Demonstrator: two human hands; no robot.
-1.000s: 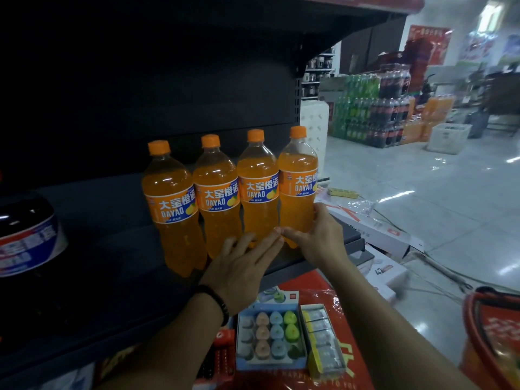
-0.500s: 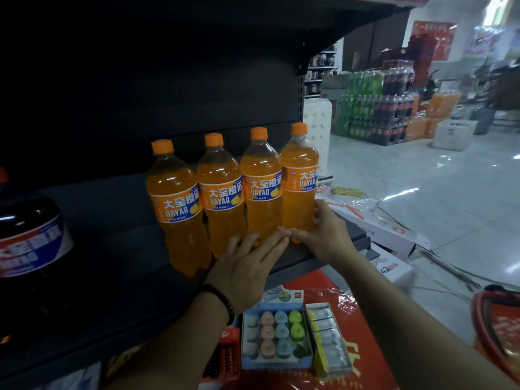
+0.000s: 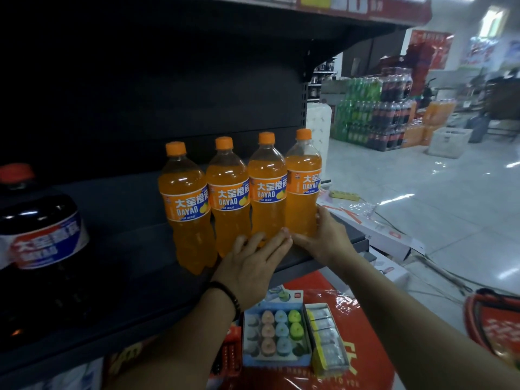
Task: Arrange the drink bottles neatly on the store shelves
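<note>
Several orange DAYAO soda bottles with orange caps stand upright in a tight row on the dark shelf. My right hand cups the base of the rightmost bottle, thumb on its right side, fingers across its front. My left hand, with a black wristband, lies flat with fingers straight against the bases of the two middle bottles. The fingertips of both hands touch. The leftmost bottle stands untouched nearer the shelf's front edge.
A large dark cola bottle stands at the shelf's left. Below the shelf lies a box of coloured items on red wrapping. A red basket is at the right; flat cartons and stacked drink packs sit on the floor.
Both hands stay at the bottle bases. The rightmost bottle sits slightly closer to its neighbour, and my view has shifted a little.
</note>
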